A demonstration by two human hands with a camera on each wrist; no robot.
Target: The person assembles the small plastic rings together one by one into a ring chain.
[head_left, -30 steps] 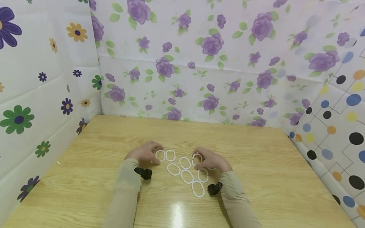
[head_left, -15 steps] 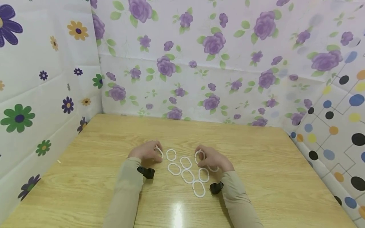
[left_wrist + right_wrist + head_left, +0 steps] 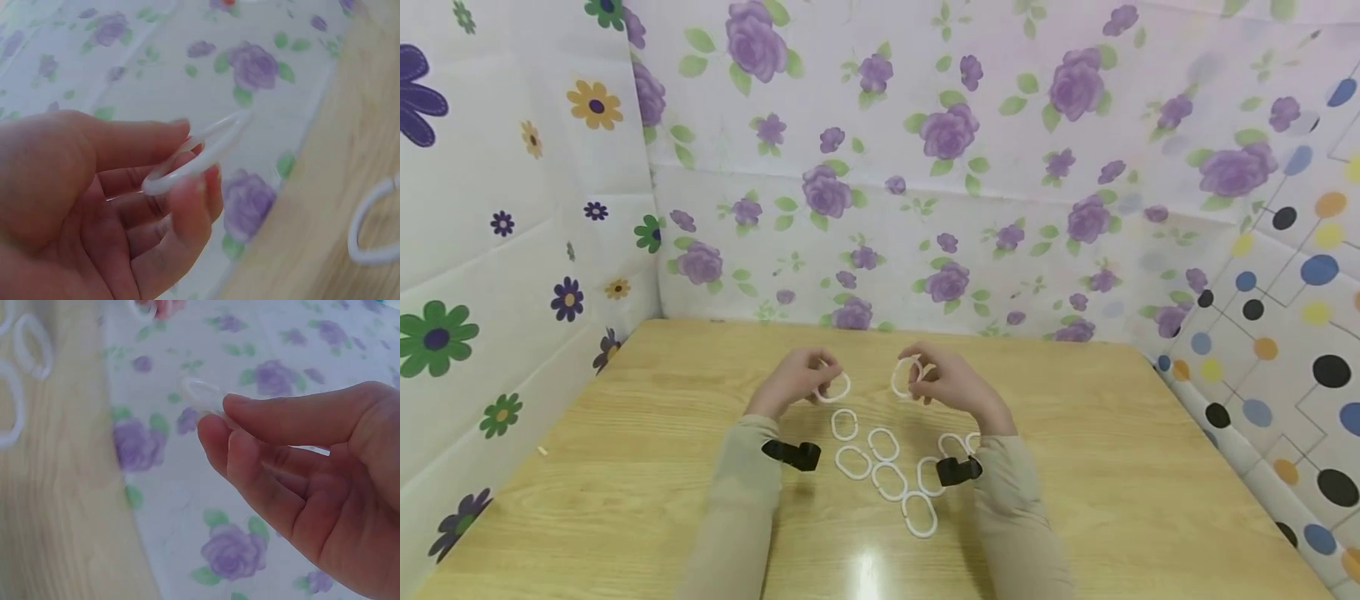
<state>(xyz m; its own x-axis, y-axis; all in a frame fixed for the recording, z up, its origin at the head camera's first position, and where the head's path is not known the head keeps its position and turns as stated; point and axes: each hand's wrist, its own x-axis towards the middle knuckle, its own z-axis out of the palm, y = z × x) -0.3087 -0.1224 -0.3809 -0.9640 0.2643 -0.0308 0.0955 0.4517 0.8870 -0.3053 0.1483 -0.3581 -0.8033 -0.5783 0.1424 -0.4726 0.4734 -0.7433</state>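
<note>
My left hand (image 3: 793,382) pinches a white oval ring link (image 3: 215,153) between thumb and fingertips, lifted over the table. Facing it, my right hand (image 3: 953,383) holds a second white link (image 3: 894,379) the same way, also raised. A space separates the two held links. In the right wrist view this second link looks pale and blurred beyond the fingertips. Below the hands, several more white links lie on the tabletop, among them one near the left hand (image 3: 844,440) and a nearest one (image 3: 921,536). Small gaps show in some of their rims. My right wrist partly covers others.
The wooden table (image 3: 647,483) spreads out on all sides of the links. Flower-printed cloth (image 3: 887,225) stands behind it, with daisy cloth at the left and dotted cloth at the right. A tiny pale piece (image 3: 542,451) lies near the left edge.
Both hands have taken hold of a link and lifted it off the table, moving up and away from the loose links. The head view has tilted slightly up.
</note>
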